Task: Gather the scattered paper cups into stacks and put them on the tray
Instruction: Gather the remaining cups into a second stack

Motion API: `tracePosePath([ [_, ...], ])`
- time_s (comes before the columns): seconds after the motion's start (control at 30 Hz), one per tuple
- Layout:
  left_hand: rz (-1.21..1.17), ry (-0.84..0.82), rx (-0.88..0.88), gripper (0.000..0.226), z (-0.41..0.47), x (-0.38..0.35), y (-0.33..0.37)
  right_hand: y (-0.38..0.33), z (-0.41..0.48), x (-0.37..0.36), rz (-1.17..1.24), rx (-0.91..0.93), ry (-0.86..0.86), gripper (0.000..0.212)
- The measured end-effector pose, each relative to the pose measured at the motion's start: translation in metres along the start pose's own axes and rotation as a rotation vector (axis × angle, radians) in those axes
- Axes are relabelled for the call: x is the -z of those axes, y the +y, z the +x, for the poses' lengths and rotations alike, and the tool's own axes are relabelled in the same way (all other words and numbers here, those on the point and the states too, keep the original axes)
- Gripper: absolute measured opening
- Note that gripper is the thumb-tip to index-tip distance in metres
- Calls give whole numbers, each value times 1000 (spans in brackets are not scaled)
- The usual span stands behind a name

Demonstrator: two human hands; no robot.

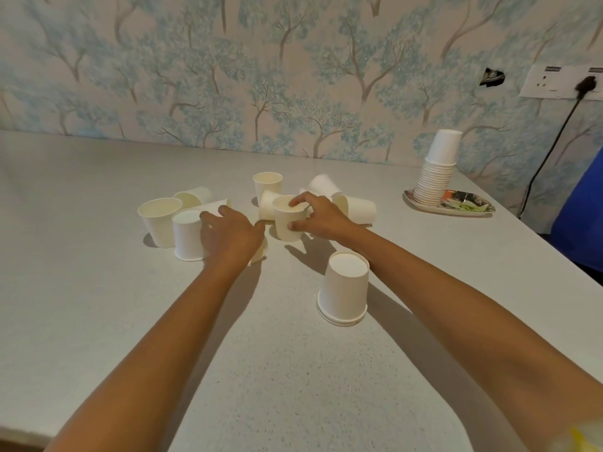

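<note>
Several white paper cups lie scattered mid-table. My right hand (318, 216) grips an upright cup (285, 223) at its rim and side. My left hand (230, 234) rests over a cup lying on its side (261, 251), mostly hidden beneath it, and touches an upside-down cup (186, 236). An upright cup (159, 220) stands left of that. Another upside-down cup (342, 288) stands alone near my right forearm. Cups on their sides (357, 208) and one upright cup (267, 184) sit behind my hands. A tall stack of cups (435, 174) stands on the patterned tray (470, 205) at the right.
The grey table (98, 288) meets a tree-patterned wall at the back. A wall socket (561, 83) with a black cable hangs at the right. Something blue (580, 216) stands beyond the table's right edge.
</note>
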State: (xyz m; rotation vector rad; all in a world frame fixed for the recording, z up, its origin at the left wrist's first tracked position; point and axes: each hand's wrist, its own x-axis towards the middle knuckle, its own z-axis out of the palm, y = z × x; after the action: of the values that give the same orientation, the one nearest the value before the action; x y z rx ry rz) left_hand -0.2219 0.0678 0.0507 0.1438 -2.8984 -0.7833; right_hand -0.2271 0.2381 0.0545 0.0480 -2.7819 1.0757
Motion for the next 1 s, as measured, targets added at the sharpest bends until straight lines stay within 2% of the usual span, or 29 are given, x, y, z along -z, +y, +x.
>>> tracePosePath([
  [0.1,58,-103,-5,79,5,-1,-6,6,1,-6,-38,-8,-29,48],
  [0.23,28,-224,-65,49,5,3,-14,12,-6,-3,37,-64,37,28],
  [0.33,-67,-287,-84,38,1,14,-18,14,-18,7,162,-105,124,31],
  [0.5,-435,-381,1,54,-7,30,-16,7,-42,37,569,-113,314,48],
  [0.67,-934,-419,-74,56,-24,43,-3,-8,-75,69,689,28,390,59],
  [0.73,-1060,-363,-129,52,-31,47,3,-15,-91,83,633,107,355,58],
  [0.83,-1208,-303,-205,52,-42,54,13,-30,-120,102,306,171,308,57],
  [0.93,-1257,-280,-286,50,-52,61,21,-40,-143,112,-60,170,354,51],
  [1.0,-1250,-280,-340,50,-58,64,28,-47,-156,113,-137,152,324,61],
])
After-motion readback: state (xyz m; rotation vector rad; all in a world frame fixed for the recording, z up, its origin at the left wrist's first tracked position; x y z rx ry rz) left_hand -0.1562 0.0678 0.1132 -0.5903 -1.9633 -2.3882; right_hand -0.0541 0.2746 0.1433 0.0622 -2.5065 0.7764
